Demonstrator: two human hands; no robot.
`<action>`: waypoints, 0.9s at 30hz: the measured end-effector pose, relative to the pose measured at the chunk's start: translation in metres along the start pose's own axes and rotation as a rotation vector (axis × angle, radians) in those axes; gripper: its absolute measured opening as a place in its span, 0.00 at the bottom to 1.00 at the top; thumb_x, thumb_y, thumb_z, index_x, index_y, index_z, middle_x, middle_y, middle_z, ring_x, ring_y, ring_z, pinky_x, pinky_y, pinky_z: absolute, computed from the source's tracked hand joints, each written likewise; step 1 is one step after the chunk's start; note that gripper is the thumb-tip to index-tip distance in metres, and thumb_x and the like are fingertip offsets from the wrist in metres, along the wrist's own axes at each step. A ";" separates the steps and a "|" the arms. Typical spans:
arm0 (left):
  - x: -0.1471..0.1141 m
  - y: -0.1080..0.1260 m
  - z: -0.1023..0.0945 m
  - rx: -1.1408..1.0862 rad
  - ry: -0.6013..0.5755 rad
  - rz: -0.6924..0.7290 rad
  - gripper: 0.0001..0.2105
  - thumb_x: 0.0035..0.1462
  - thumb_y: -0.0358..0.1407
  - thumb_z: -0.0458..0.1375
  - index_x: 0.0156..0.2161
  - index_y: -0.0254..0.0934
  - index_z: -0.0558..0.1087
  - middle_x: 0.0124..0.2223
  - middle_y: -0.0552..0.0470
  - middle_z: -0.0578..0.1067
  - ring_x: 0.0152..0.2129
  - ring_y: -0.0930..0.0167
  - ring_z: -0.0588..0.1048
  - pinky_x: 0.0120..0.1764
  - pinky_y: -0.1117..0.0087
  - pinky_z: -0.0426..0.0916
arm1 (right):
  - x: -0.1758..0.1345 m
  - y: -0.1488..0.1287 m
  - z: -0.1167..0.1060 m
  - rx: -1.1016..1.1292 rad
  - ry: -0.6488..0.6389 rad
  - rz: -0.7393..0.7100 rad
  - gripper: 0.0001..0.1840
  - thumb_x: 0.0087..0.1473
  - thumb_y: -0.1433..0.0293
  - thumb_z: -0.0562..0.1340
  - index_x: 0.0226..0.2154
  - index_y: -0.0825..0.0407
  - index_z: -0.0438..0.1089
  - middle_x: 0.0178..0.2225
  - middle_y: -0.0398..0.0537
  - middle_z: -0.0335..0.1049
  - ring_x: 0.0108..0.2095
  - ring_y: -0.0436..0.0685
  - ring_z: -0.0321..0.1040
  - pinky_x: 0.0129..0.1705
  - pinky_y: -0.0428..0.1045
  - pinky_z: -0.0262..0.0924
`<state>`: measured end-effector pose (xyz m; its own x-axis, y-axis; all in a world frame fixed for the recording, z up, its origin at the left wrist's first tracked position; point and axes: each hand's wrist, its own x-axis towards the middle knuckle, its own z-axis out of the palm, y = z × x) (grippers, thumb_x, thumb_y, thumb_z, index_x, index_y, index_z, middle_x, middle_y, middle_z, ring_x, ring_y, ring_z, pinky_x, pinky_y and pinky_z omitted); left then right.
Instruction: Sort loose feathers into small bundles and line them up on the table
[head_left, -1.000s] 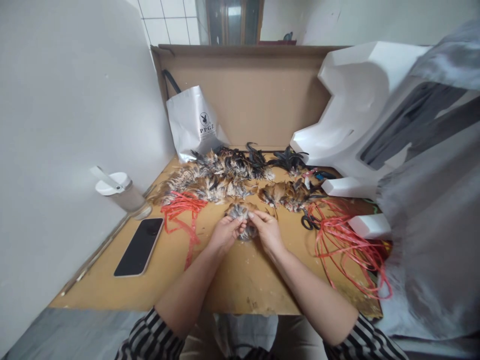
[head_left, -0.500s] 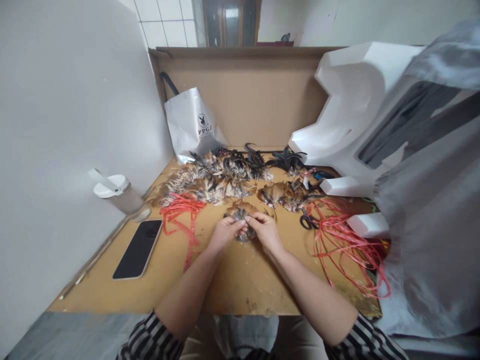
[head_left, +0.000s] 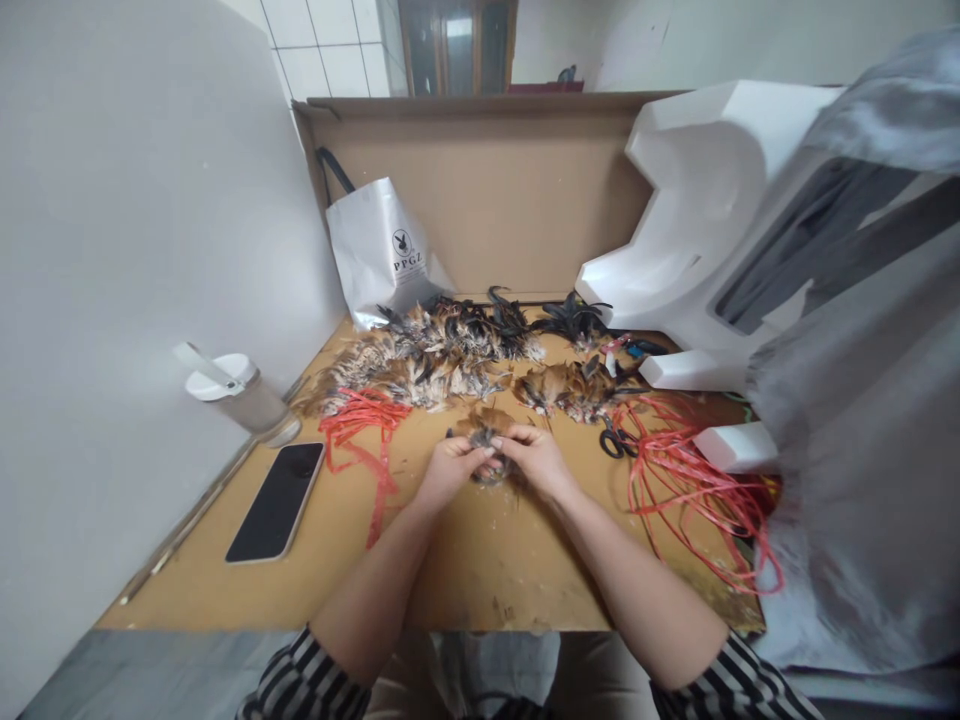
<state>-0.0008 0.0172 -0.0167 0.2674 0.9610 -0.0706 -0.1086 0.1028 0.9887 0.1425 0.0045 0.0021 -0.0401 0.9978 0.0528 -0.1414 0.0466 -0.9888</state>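
With left hand [head_left: 450, 468] and right hand [head_left: 536, 458], pinching a feather bundle [head_left: 480, 422] between thumbs and fingertips, just in front of a feather pile [head_left: 442, 372] on the table [head_left: 510, 560]. Could splay or shed on slackening either pinch. Pushed forward, could mingle with that pile. Swung right, could snag on red strips [head_left: 686, 485] beside the scissors [head_left: 618, 440].
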 end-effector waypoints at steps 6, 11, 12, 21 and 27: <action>-0.002 0.002 0.001 -0.034 -0.086 0.000 0.13 0.43 0.40 0.60 0.28 0.29 0.74 0.25 0.45 0.75 0.18 0.74 0.71 0.24 0.74 0.65 | -0.001 0.002 0.000 0.079 -0.042 0.035 0.13 0.36 0.61 0.65 0.19 0.55 0.67 0.17 0.41 0.65 0.19 0.47 0.59 0.23 0.44 0.52; -0.005 0.009 0.002 -0.003 -0.141 -0.035 0.12 0.43 0.40 0.59 0.26 0.30 0.74 0.23 0.45 0.75 0.17 0.74 0.71 0.22 0.75 0.64 | -0.002 -0.002 -0.001 0.112 -0.094 0.076 0.12 0.36 0.62 0.65 0.19 0.55 0.67 0.16 0.40 0.65 0.18 0.47 0.59 0.23 0.44 0.52; -0.006 0.010 0.002 0.006 -0.146 -0.036 0.12 0.43 0.40 0.59 0.26 0.30 0.74 0.23 0.46 0.75 0.17 0.74 0.71 0.22 0.75 0.64 | -0.003 -0.003 -0.001 0.116 -0.106 0.082 0.13 0.36 0.62 0.65 0.19 0.55 0.67 0.15 0.40 0.65 0.18 0.47 0.59 0.23 0.45 0.52; -0.009 0.014 0.000 0.086 -0.185 0.004 0.12 0.45 0.40 0.58 0.25 0.30 0.74 0.20 0.48 0.73 0.15 0.76 0.69 0.21 0.76 0.63 | -0.005 -0.016 -0.003 -0.019 -0.194 0.056 0.12 0.36 0.63 0.65 0.19 0.55 0.66 0.15 0.40 0.64 0.18 0.46 0.58 0.22 0.44 0.51; -0.008 0.008 -0.001 0.125 -0.213 0.023 0.13 0.45 0.40 0.57 0.28 0.29 0.74 0.22 0.46 0.74 0.16 0.74 0.71 0.21 0.76 0.64 | -0.005 -0.011 -0.003 -0.132 -0.144 -0.035 0.13 0.36 0.62 0.65 0.18 0.56 0.66 0.14 0.39 0.62 0.17 0.46 0.55 0.19 0.42 0.47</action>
<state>-0.0044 0.0107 -0.0079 0.4635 0.8856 -0.0311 -0.0015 0.0359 0.9994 0.1473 -0.0013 0.0125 -0.1799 0.9788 0.0978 -0.0149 0.0967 -0.9952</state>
